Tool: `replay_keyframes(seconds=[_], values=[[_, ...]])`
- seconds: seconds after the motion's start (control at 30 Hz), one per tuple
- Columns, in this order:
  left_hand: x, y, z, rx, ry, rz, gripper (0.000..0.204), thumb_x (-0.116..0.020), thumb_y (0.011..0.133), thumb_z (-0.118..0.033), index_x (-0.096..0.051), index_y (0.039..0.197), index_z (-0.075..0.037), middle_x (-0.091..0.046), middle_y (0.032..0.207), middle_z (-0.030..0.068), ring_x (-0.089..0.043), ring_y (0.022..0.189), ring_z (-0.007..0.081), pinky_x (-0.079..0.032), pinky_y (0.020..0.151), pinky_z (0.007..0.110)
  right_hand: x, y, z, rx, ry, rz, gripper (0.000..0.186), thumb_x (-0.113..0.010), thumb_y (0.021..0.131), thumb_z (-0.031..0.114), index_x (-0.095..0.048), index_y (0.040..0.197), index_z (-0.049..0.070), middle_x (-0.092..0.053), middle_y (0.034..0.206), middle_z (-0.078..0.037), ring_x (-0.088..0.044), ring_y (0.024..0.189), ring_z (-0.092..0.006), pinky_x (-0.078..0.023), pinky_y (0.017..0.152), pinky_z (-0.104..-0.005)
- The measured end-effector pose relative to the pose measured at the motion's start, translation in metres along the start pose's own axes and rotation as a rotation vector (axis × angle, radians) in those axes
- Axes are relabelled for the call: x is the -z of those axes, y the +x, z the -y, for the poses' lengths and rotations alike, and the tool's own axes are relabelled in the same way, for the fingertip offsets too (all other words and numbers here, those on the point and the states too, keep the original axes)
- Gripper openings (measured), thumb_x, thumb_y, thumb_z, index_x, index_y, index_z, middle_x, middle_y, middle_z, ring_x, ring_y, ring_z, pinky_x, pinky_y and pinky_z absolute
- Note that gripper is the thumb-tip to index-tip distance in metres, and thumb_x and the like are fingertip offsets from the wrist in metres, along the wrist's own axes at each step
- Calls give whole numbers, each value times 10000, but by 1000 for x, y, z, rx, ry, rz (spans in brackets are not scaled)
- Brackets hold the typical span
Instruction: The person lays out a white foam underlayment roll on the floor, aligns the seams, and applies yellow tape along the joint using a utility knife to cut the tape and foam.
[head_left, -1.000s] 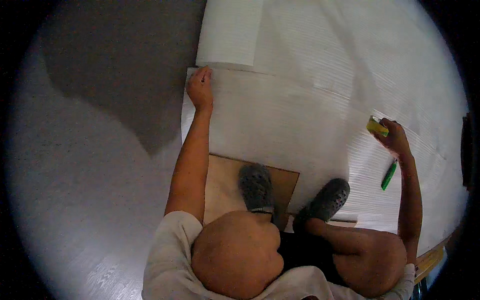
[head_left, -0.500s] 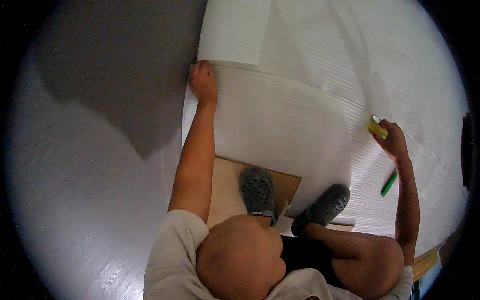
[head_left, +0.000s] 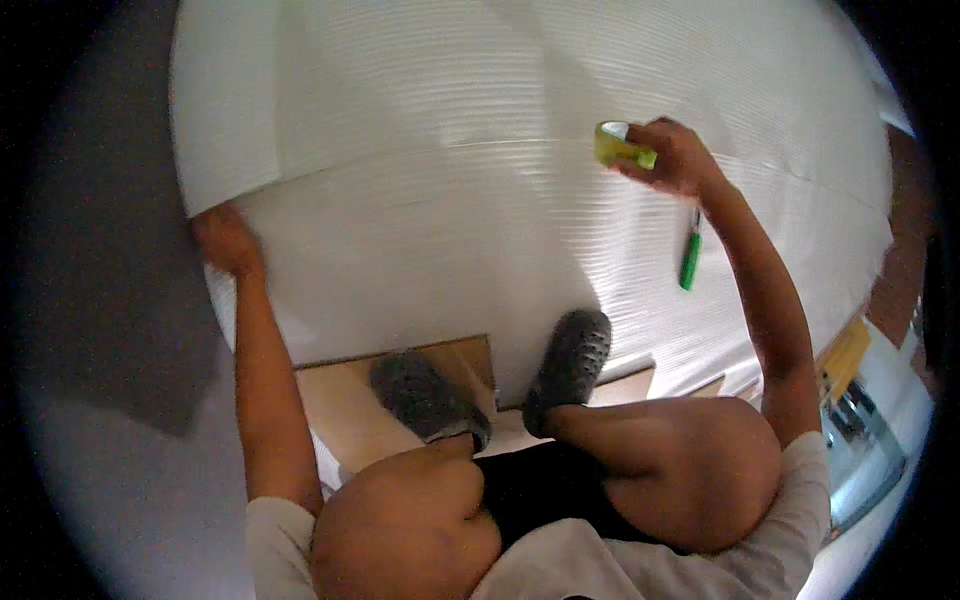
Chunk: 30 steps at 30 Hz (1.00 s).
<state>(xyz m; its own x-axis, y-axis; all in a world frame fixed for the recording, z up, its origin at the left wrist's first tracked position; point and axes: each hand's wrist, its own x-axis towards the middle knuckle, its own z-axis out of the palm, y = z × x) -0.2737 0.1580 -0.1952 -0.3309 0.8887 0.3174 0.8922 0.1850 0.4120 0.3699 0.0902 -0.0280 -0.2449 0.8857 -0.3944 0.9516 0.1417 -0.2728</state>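
A ribbed white foam sheet (head_left: 430, 235) spreads under both hands, with a seam or overlapping edge running across it. At the seam's left end, my left hand (head_left: 228, 238), somewhat blurred, is closed at the sheet's edge; its fingertips are hard to make out. My right hand (head_left: 680, 158) grips a yellow-green roll of tape (head_left: 622, 147) by its near side, held over the sheet close to the seam. Just below that hand lies a green-handled tool (head_left: 691, 255) with a thin, pale front end, perhaps a cutter.
My feet in dark clogs (head_left: 575, 355) rest at the sheet's near side, by a tan board (head_left: 340, 395). Grey floor (head_left: 110, 330) lies to the left. At the lower right are a yellowish piece (head_left: 845, 352) and a pale blue, shiny object (head_left: 870, 450).
The view has swung to the right, so the sheet, tool and feet sit farther left. My left hand stays at the sheet's edge by the seam; my right hand still holds the tape, farther from the feet.
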Motion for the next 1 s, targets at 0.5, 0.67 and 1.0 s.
replay_keyframes(seconds=[0.5,0.67,1.0], values=[[-9,16,44,-5,322,274,332,-520,1030,-236,-704,1108,29,-666,1121,236,-629,1053,417,-503,900,483,25,-84,-225,-507,-438,-52,513,-707,893,580,-689,846,70,-706,732,-139,-694,717,-358,-520,827,-467],[-17,16,82,-134,478,105,343,-550,1033,-251,-649,1208,27,-653,1159,253,-652,1037,422,-529,881,482,6,-70,-221,-529,-464,-19,537,-658,911,616,-700,884,82,-719,760,-123,-710,787,-344,-504,859,-473],[-6,18,64,-116,381,186,370,-552,1043,-279,-625,1247,20,-637,1206,248,-619,1112,413,-495,948,485,-29,-51,-211,-550,-616,-11,439,-699,888,533,-738,946,101,-756,844,-132,-734,855,-317,-481,871,-500]])
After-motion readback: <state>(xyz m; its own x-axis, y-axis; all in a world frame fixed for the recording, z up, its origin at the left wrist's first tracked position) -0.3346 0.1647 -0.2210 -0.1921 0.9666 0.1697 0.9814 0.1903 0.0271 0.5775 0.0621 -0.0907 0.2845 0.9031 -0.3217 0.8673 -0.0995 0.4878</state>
